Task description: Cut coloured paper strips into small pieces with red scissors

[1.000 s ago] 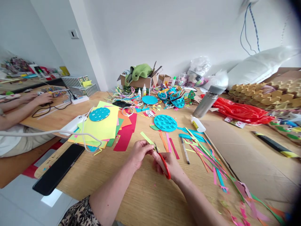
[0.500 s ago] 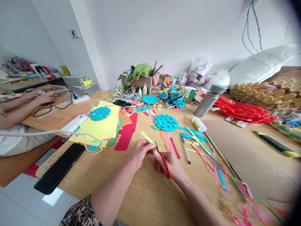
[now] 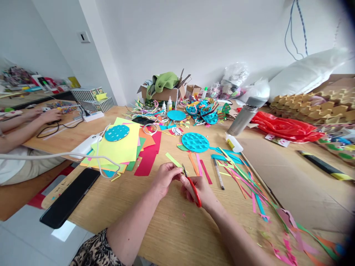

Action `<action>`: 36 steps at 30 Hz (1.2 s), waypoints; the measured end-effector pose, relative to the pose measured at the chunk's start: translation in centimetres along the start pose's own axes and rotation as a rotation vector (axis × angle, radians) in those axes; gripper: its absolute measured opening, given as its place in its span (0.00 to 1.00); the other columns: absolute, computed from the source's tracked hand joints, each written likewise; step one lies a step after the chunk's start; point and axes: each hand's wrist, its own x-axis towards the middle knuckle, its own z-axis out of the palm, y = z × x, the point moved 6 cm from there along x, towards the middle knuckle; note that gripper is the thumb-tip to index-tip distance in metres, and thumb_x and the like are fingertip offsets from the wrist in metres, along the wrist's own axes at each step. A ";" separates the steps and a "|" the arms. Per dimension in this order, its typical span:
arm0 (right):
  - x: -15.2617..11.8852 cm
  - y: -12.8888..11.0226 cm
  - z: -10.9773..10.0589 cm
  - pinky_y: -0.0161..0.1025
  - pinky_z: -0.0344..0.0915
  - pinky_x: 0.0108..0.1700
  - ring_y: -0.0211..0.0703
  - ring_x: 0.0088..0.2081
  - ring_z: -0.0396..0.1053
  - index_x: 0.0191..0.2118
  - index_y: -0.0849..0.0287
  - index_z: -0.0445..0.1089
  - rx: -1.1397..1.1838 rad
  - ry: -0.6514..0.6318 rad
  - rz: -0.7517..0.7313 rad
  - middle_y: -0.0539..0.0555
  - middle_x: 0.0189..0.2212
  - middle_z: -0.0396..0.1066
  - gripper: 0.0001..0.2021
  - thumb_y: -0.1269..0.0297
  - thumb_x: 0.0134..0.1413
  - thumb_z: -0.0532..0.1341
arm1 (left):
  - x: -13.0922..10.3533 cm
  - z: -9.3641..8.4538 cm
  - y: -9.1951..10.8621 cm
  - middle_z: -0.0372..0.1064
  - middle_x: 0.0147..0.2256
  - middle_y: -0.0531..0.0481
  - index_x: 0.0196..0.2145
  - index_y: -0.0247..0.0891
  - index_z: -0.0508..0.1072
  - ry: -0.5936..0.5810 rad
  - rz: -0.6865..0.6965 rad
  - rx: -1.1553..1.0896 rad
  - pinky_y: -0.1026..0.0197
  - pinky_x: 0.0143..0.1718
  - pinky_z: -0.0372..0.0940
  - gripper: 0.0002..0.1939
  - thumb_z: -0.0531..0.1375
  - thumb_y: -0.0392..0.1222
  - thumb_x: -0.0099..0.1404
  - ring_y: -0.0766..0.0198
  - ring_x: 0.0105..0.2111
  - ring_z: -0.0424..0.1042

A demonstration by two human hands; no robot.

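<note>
My left hand pinches a light green paper strip, which sticks out past the fingertips. In my right hand is a pair of scissors with red handles, its blades up against the strip by my left fingertips. Just beyond the hands lie an orange, a pink and a red paper strip. Further back rests a blue paper oval covered with raised scales. A pen lies to the right, beside a tangle of coloured strips.
Stacked coloured paper and a black phone lie left. A metal bottle, glue bottle, cardboard sheet and box cutter are right. A cluttered box stands behind. Another person's hands work at far left.
The view has shifted slightly. Both hands stay in nearly the same place, with the scissors still at the green strip.
</note>
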 end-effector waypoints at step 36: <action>-0.1 -0.3 -0.2 0.30 0.50 0.16 0.31 0.12 0.55 0.18 0.63 0.64 -0.004 -0.017 0.002 0.50 0.10 0.61 0.28 0.40 0.51 0.55 | -0.1 0.2 0.3 0.66 0.19 0.53 0.20 0.33 0.67 -0.028 -0.004 0.109 0.65 0.27 0.57 0.11 0.65 0.40 0.45 0.70 0.21 0.62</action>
